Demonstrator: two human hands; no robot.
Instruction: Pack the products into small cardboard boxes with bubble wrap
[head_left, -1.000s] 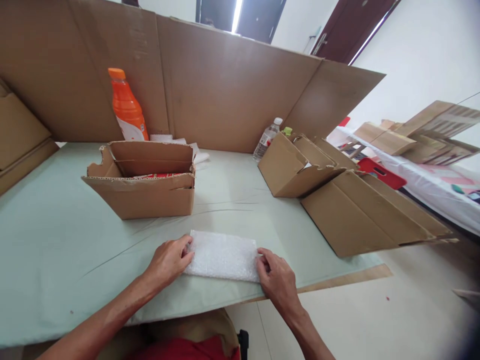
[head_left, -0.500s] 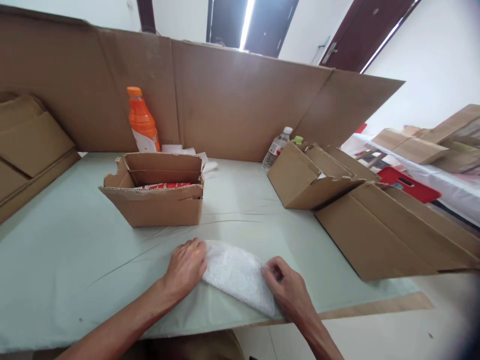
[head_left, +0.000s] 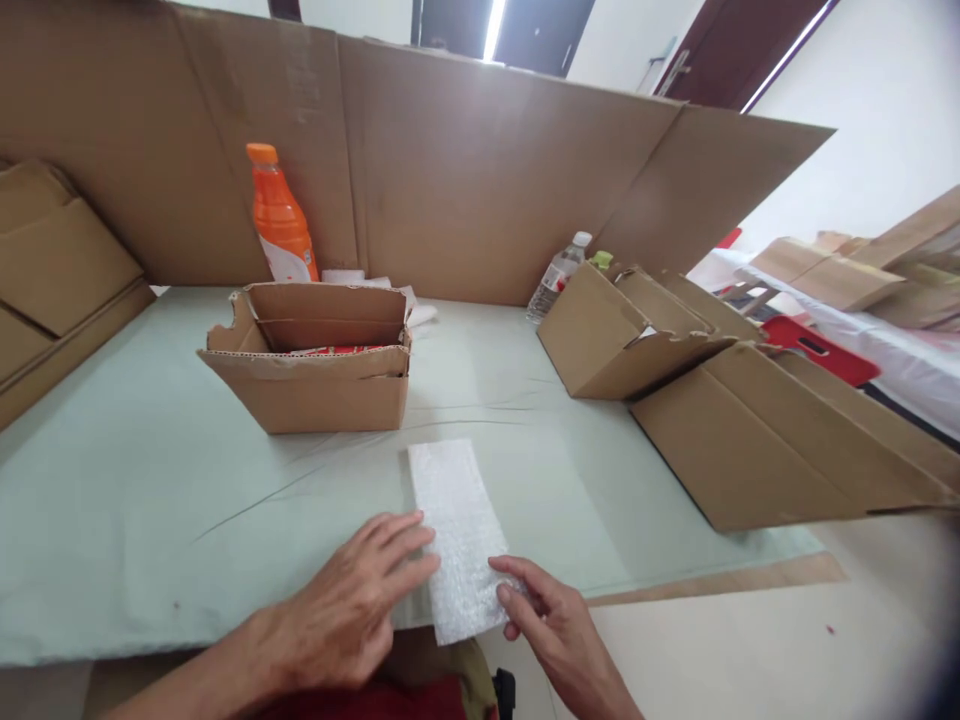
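A flat white bubble-wrap pouch [head_left: 459, 530] lies lengthwise on the table, its near end sticking out past the front edge. My left hand [head_left: 360, 590] is at the pouch's left side, fingers stretched and slightly apart, the tips at its edge. At the lower right edge, my right hand [head_left: 544, 615] has the pouch between thumb and fingers; part of that grip is hidden.
Beyond the pouch stands an open cardboard box [head_left: 337, 390] with red packets in it. An orange bottle [head_left: 281, 225] and a clear water bottle [head_left: 555, 280] stand by the cardboard screen [head_left: 487, 180]. More cardboard boxes [head_left: 750, 440] line the right side.
The pouch has turned from lying crosswise to pointing away from me. My left hand has come nearer and its fingers have spread; my right hand has shifted slightly left and nearer.
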